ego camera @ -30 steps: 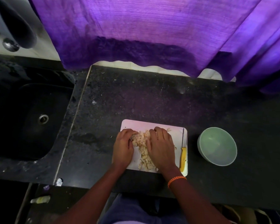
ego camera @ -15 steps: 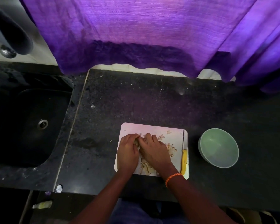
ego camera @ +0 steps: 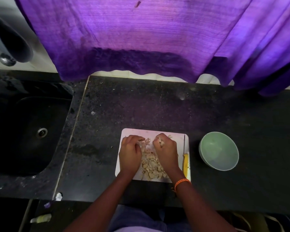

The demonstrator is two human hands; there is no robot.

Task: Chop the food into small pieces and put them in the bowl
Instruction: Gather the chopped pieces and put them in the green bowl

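Our left hand (ego camera: 130, 154) and right hand (ego camera: 166, 149) each pinch soft, crumbly chopped food (ego camera: 151, 163) heaped between them; scoop loosely from beneath. The bowl (ego camera: 218, 150) sits right.

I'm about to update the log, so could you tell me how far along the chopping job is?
Chopping looks done: the food pieces lie in a pile on the cutting board, and the knife is set down at its right edge. In hand: the left hand and right hand are gathering pieces, the right gripping some. Left: the green bowl looks empty.
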